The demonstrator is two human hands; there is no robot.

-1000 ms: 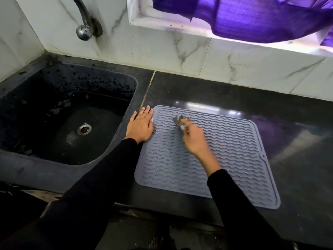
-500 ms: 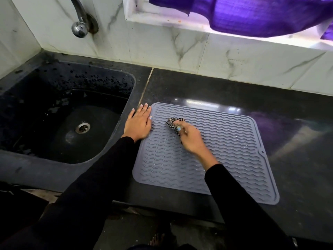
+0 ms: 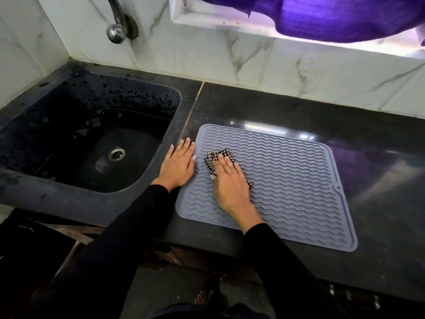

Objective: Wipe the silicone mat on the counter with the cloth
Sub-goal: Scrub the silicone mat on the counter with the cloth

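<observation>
We see the counter (image 3: pixel 299 107) carrying the mat (image 3: pixel 299 185) right of the sink (image 3: pixel 69 139). Our left hand (image 3: pixel 178 163) lies flat, fingers straight, at the mat's left edge. Our right hand (image 3: pixel 230 185) presses the cloth (image 3: pixel 212 158) with straight fingers; it shows beyond the fingertips.

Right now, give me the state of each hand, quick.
Left hand: open, flat on the counter at the silicone mat's left edge.
Right hand: open, straight fingers pressing the checked cloth onto the mat.
</observation>
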